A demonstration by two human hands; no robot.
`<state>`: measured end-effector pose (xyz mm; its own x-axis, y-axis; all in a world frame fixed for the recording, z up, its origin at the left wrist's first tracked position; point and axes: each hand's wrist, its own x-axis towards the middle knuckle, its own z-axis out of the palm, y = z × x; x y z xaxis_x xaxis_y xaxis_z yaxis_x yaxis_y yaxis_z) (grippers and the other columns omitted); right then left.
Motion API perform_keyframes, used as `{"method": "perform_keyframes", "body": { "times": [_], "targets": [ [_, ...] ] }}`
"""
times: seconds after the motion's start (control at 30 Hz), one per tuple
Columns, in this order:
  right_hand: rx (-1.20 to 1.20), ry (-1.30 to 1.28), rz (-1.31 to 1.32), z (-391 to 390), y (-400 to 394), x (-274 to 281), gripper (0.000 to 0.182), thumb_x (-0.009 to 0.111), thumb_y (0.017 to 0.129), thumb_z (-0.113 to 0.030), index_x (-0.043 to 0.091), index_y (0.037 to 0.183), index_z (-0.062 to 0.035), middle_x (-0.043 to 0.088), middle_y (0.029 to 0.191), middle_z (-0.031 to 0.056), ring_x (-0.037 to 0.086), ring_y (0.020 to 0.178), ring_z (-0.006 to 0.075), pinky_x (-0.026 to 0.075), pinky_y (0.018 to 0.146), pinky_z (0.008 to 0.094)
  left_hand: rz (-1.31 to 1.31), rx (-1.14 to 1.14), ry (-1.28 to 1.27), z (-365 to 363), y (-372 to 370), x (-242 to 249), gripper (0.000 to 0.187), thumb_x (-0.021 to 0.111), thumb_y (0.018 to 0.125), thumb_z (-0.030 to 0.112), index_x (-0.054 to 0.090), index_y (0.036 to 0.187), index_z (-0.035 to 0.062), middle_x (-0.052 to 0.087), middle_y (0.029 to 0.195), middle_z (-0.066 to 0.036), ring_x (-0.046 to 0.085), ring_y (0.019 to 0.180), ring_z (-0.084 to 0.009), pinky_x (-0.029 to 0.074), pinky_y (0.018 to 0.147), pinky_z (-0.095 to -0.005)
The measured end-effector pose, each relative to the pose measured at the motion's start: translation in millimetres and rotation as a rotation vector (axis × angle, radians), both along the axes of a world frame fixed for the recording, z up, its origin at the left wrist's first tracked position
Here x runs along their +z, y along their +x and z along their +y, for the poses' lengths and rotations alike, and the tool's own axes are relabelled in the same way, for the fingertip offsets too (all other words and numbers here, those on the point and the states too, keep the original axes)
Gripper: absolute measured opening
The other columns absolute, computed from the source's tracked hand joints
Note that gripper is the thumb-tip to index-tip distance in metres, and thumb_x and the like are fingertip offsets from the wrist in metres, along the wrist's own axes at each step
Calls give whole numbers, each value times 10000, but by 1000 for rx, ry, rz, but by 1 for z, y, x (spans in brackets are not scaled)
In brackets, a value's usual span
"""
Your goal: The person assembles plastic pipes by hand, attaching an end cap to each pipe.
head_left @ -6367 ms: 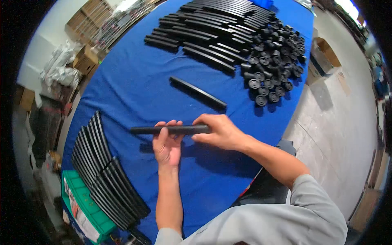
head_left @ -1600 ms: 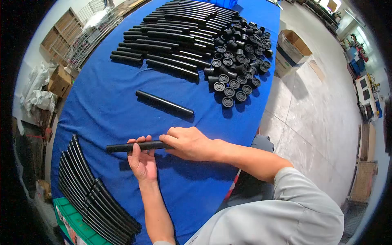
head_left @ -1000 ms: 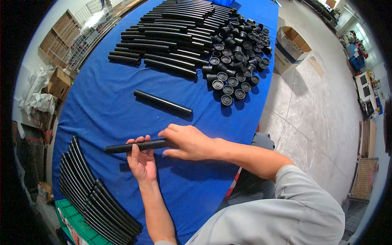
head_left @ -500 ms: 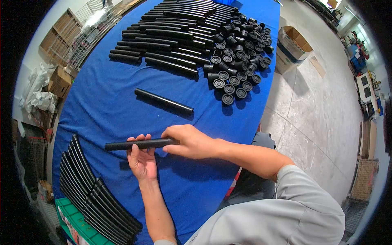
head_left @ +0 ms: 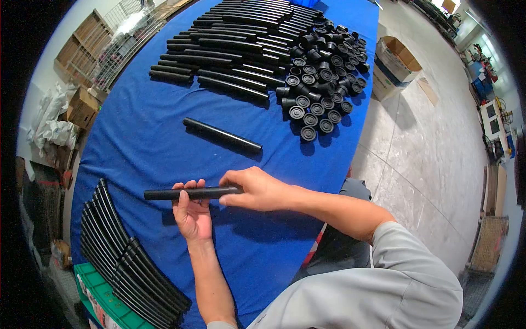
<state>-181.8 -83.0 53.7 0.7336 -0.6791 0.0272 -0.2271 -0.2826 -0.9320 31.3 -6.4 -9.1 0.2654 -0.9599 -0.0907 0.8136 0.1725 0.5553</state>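
Observation:
A black tube (head_left: 164,194) lies level across both hands above the blue cloth. My left hand (head_left: 193,214) grips it from below near the middle, thumb on the near side and fingers behind. At its right end my right hand (head_left: 257,190) is wrapped over the tube, hiding that tip. Beyond the hands a single black tube (head_left: 223,136) rests on the cloth, slanting down to the right. Round black rubber caps (head_left: 308,133) are heaped farther off at the right.
The table's blue cloth (head_left: 148,131) carries rows of black tubes (head_left: 233,82) at the far side. More tubes (head_left: 142,279) lie fanned at the near left, over a green crate (head_left: 96,290). A cardboard box (head_left: 392,66) stands on the floor at the right.
Both hands keep their hold on the tube, with hardly any movement. The whole view has shifted very slightly.

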Motion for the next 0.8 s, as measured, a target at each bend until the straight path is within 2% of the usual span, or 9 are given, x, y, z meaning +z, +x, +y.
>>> {"method": "perform_keyframes", "body": {
  "times": [0.1, 0.17, 0.3, 0.37, 0.4, 0.5, 0.57, 0.67, 0.8],
  "targets": [
    [-50, -662, 60, 6, -2, -12, 419, 772, 846, -248, 611, 1171, -36, 633, 867, 137, 666, 806, 332, 528, 673, 443, -63, 49, 64, 0, -4, 3, 224, 645, 994, 117, 597, 1212, 100, 711, 1143, -166, 686, 1112, -348, 604, 921, -489],
    [-19, -597, 150, 9, 1, -10, 415, 774, 840, -247, 601, 1169, -63, 641, 874, 135, 674, 832, 337, 538, 706, 455, -130, 98, 120, 0, -8, 6, 236, 689, 967, 119, 578, 1173, 83, 716, 1105, -150, 697, 1075, -335, 587, 927, -514],
    [-6, -267, 88, 0, 1, -7, 236, 702, 889, -223, 640, 944, -1, 662, 855, 227, 668, 828, 422, 518, 699, 493, -743, 122, 344, 3, -14, 17, 303, 656, 1010, 317, 595, 1067, 26, 716, 996, -153, 722, 812, -231, 627, 631, -340],
    [-44, -174, 45, -1, 2, -1, 273, 691, 936, -232, 655, 1027, 23, 644, 794, 209, 650, 710, 313, 490, 648, 423, -947, 65, 382, 11, -6, 33, 252, 711, 981, 282, 665, 982, 34, 683, 795, -67, 655, 632, -135, 550, 560, -262],
    [-61, -68, 44, -1, 0, 6, 293, 679, 961, -238, 657, 1076, 31, 624, 747, 180, 599, 665, 234, 479, 633, 399, -1179, 270, 330, 15, -2, 29, 220, 770, 937, 229, 680, 938, 28, 688, 787, -38, 619, 595, -112, 515, 529, -266],
    [11, 81, 101, -10, -7, 9, 235, 672, 971, -211, 644, 1016, 18, 531, 674, 24, 494, 618, 105, 401, 546, 310, -2055, 591, -117, 21, 3, 87, 374, 856, 724, 155, 706, 1061, 91, 691, 971, -73, 664, 943, -275, 534, 835, -392],
    [137, 135, 119, -10, -7, 15, 229, 679, 960, -204, 636, 995, 18, 526, 670, 17, 497, 629, 107, 398, 555, 310, -2314, 528, -339, 25, 6, 104, 387, 797, 747, 168, 696, 1116, 106, 685, 1012, -49, 658, 962, -260, 518, 864, -415],
    [285, 96, 79, -7, -6, 14, 242, 702, 937, -216, 647, 987, 14, 525, 657, 7, 493, 629, 112, 383, 561, 311, -2416, 240, -490, 41, 19, 90, 333, 715, 792, 149, 690, 1120, 93, 680, 991, -47, 657, 920, -234, 521, 801, -394],
    [312, 156, 123, -4, -4, 27, 407, 763, 878, -206, 624, 1196, 7, 614, 919, 68, 564, 799, 140, 482, 667, 305, -2512, 167, -482, 65, 19, 107, 269, 659, 839, 136, 685, 1095, 57, 671, 915, -61, 659, 871, -214, 502, 695, -362]
  ]
}}
